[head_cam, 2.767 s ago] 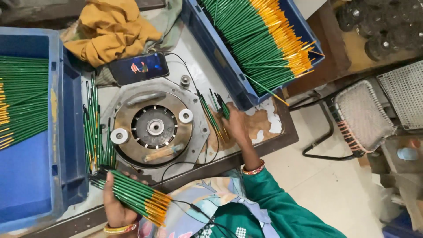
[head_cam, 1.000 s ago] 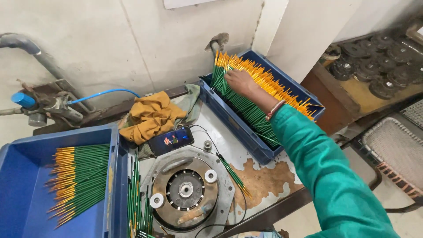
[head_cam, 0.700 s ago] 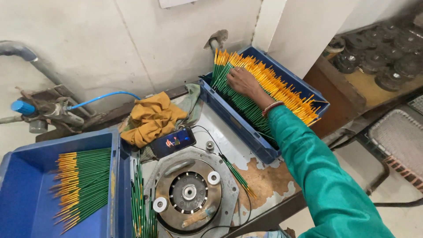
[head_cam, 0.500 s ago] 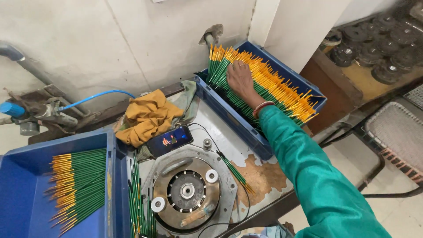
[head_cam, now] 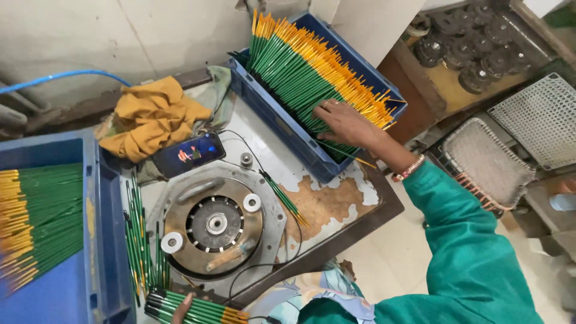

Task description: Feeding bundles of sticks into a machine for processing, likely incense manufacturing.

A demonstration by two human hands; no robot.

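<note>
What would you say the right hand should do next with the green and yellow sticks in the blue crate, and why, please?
Probably close the fingers round a small bunch and lift it out. The right hand lies flat on the green and yellow sticks in the blue plastic crate, near their lower end, not yet gripping. The left hand already holds a bundle beside the round metal machine plate.

The round metal machine plate (head_cam: 213,227) sits at the middle of the counter (head_cam: 327,207). Up and to its right, the right hand (head_cam: 347,123) lies flat on the green-and-yellow sticks (head_cam: 312,72) stacked in a blue crate (head_cam: 282,123). Below the plate, at the picture's edge, the left hand (head_cam: 182,308) has its grip around a small bundle of sticks (head_cam: 195,307). Just above the plate lies a lit phone (head_cam: 189,154), with a yellow cloth (head_cam: 150,114) beyond it. Loose sticks (head_cam: 139,240) lie left of the plate.
</note>
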